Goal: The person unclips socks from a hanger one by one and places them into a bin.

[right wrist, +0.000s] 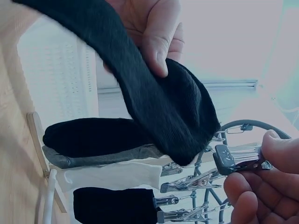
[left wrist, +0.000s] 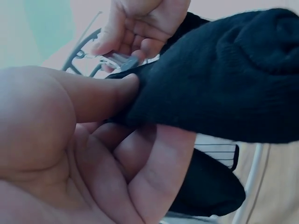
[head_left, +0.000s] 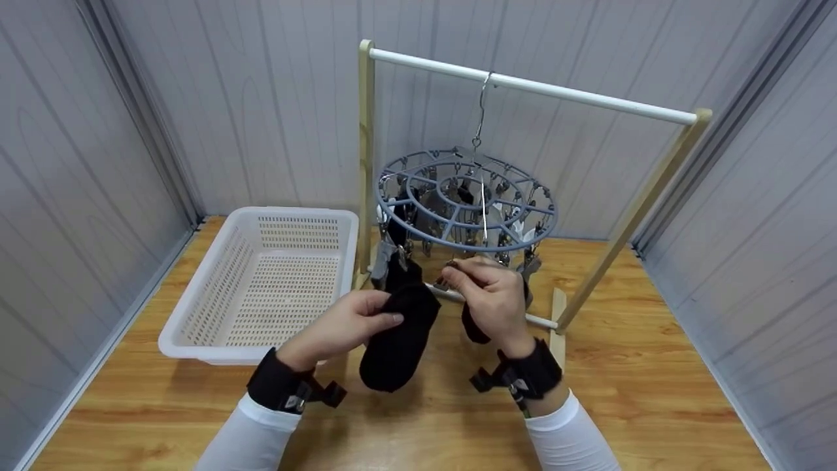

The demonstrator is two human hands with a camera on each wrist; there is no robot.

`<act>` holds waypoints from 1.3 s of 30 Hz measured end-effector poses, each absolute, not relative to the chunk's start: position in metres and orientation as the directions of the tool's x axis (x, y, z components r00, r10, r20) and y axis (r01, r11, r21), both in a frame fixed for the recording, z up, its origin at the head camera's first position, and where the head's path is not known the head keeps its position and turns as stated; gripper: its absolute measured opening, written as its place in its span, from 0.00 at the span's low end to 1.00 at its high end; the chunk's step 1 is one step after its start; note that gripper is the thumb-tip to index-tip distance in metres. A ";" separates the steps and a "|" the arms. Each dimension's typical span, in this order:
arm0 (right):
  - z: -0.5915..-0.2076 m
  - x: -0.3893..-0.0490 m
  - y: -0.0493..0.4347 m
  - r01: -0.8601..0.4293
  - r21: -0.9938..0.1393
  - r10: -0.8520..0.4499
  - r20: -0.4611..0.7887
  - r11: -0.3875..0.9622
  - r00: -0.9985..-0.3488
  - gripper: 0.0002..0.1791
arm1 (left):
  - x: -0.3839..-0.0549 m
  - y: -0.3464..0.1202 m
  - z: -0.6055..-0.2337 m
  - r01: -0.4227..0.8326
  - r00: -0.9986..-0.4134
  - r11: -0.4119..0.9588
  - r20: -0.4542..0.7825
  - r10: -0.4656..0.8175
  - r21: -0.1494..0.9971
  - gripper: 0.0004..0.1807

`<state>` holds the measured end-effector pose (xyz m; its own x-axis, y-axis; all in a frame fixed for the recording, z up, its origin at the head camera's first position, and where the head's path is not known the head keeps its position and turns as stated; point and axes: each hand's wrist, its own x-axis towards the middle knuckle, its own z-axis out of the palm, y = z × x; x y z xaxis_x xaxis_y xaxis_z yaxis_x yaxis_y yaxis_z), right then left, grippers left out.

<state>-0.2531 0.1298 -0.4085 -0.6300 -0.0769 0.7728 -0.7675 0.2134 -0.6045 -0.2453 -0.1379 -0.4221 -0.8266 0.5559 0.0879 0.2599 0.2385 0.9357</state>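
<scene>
My left hand [head_left: 346,320] pinches a black sock [head_left: 400,343] between thumb and fingers, and the sock's toe end hangs down over the table. My right hand [head_left: 495,297] grips a metal clip [right wrist: 240,157] by its handles, just below the front rim of the round grey drying hanger [head_left: 451,242]. In the right wrist view the sock's cuff is close to that clip but apart from it. Other socks hang from the hanger: a black one [right wrist: 114,205], a white one [right wrist: 110,176] and a grey one [right wrist: 105,156] among them.
The hanger hooks over a white rail [head_left: 556,88] on a wooden stand [head_left: 628,229]. Left of it, a white plastic basket [head_left: 175,327] sits on the wood-grain table [head_left: 660,399]. Pale panel walls [head_left: 281,98] close in the back and both sides.
</scene>
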 end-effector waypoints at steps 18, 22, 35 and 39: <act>-0.403 -0.245 0.132 -0.660 -0.672 -0.019 0.696 0.335 -0.718 0.14 | -0.247 -0.179 -0.401 0.254 -0.825 0.209 0.098 0.557 0.944 0.11; -0.398 -0.240 0.135 -0.675 -0.643 -0.023 0.718 0.362 -0.696 0.16 | -0.250 -0.191 -0.399 0.232 -0.841 0.155 0.118 0.528 0.960 0.13; -0.380 -0.225 0.147 -0.734 -0.460 0.034 0.857 0.500 -0.514 0.08 | -0.260 -0.245 -0.399 0.178 -0.956 0.103 0.148 0.253 0.978 0.14; -0.373 -0.223 0.154 -0.755 -0.434 0.078 0.886 0.491 -0.458 0.09 | -0.267 -0.255 -0.403 0.156 -0.978 0.191 0.126 0.164 0.969 0.15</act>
<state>-0.2228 0.1538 -0.3733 -0.4577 0.0784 0.8857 -0.7553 0.4913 -0.4338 -0.2669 -0.2554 -0.4030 -0.9784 0.1641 0.1257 0.1564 0.1907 0.9691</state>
